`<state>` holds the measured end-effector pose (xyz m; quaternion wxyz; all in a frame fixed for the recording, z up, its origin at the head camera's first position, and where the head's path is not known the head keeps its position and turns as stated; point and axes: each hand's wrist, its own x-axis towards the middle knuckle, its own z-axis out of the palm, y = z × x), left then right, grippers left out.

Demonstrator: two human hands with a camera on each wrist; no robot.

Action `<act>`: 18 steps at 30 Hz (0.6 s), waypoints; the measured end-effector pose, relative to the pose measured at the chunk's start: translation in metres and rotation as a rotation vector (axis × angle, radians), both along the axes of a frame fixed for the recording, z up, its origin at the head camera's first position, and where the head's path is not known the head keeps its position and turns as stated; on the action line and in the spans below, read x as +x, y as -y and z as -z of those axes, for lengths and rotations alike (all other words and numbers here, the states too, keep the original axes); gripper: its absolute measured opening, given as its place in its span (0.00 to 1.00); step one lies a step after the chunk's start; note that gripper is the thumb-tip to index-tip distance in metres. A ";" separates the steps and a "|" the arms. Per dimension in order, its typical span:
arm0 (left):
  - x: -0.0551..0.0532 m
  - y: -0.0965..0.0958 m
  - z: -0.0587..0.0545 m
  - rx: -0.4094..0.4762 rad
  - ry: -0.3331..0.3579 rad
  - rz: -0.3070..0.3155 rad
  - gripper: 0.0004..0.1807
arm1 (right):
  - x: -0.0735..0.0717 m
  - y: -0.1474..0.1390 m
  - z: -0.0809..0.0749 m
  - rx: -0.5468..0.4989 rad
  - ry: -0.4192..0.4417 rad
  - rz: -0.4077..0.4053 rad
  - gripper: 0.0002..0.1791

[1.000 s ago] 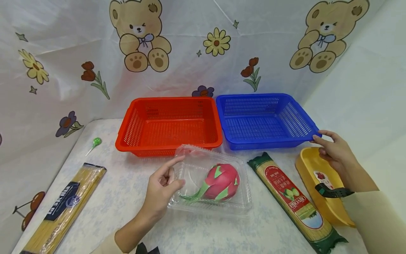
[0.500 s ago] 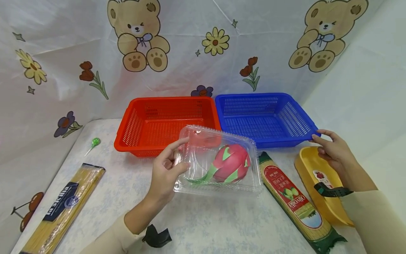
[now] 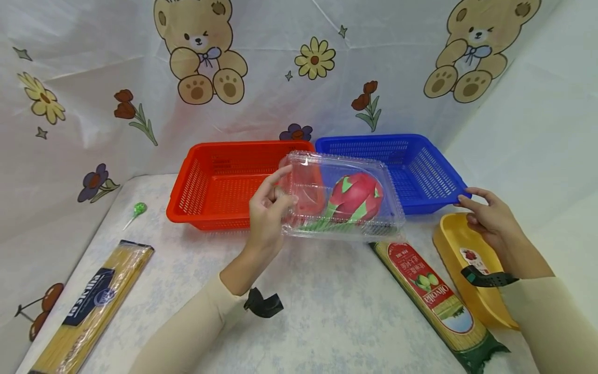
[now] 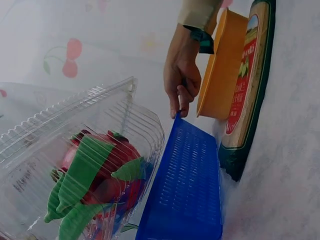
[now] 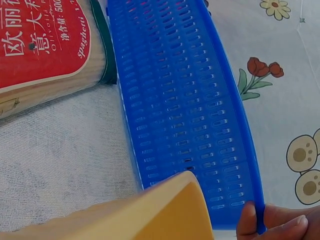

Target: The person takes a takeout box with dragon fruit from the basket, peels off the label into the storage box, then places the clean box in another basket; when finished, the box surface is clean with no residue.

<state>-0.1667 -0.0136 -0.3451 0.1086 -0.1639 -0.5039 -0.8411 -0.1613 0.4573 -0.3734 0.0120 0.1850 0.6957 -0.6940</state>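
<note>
My left hand (image 3: 268, 215) grips the left end of a clear plastic clamshell box (image 3: 308, 176). Inside it lies a pink dragon fruit (image 3: 357, 197) with green scales. The box is held up above the table, overlapping the red basket (image 3: 219, 202) and the blue basket (image 3: 420, 171) in the head view. My right hand (image 3: 490, 218) pinches the blue basket's near right corner; in the right wrist view, the thumb and fingers (image 5: 285, 230) sit on either side of its rim. From the left wrist view, the dragon fruit shows through the box wall beside the blue basket (image 4: 185, 175).
A green-ended spaghetti pack (image 3: 434, 296) lies at the right, beside a yellow tray (image 3: 455, 244) under my right wrist. Another spaghetti pack (image 3: 93, 306) and a green lollipop (image 3: 139, 209) lie at the left. A printed curtain (image 3: 271, 104) hangs behind the baskets.
My left hand has lifted the clamshell box with the dragon fruit forward and to the right, from in front of the red basket toward the blue one. My right hand stays at the blue basket's corner.
</note>
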 end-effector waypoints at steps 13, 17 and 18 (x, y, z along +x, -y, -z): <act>-0.053 -0.045 -0.003 0.076 0.135 -0.042 0.24 | 0.000 0.002 -0.001 0.013 -0.005 0.008 0.23; -0.067 -0.062 -0.007 0.076 0.123 -0.056 0.24 | 0.001 0.003 -0.003 0.012 -0.008 0.009 0.23; -0.071 -0.067 -0.008 0.068 0.120 -0.061 0.24 | 0.001 0.004 -0.003 0.013 -0.007 0.010 0.23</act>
